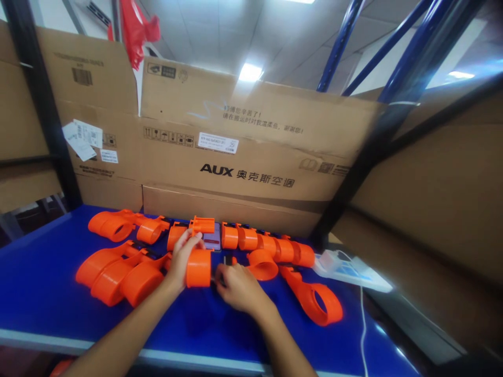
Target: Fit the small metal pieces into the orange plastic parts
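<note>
My left hand [181,262] grips an orange cylindrical plastic part [198,268] above the blue table [39,283]. My right hand [236,285] is closed beside that part's right end, pinching something small and dark that I cannot make out. Several more orange ring-and-tube parts [113,272] lie to the left. A row of orange cylinders [267,246] runs along the back right. An orange clip-like piece [202,225] rests just behind my left hand.
An orange ring part [318,301] lies at the right front. A white power strip [349,269] with a cable sits at the table's right edge. Large cardboard boxes [243,157] wall the back and right. Black rack posts [43,104] stand at the left.
</note>
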{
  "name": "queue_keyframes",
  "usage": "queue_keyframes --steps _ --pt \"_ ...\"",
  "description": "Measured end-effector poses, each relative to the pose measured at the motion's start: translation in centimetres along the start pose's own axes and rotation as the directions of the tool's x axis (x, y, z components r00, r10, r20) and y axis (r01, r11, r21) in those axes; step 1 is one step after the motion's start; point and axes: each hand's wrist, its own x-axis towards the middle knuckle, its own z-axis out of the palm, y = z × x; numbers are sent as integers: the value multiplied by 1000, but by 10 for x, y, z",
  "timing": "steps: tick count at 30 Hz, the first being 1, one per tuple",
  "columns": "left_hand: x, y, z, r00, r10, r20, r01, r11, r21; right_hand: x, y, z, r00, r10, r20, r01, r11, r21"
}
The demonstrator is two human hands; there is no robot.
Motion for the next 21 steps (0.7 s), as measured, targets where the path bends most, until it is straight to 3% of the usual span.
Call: queue_keyframes --steps 12,16,21 --pt "-3 2 2 1000 -22 17 22 1000 -7 3 2 3 999 5 33 -16 943 334" --pt "-2 1 1 999 -24 27 24 1000 12 3 5 3 999 -13 -36 26 916 401" --pt "-3 1 3 1000 -7 8 7 1000 -26 1 8 -4 968 -84 -235 175 902 396"
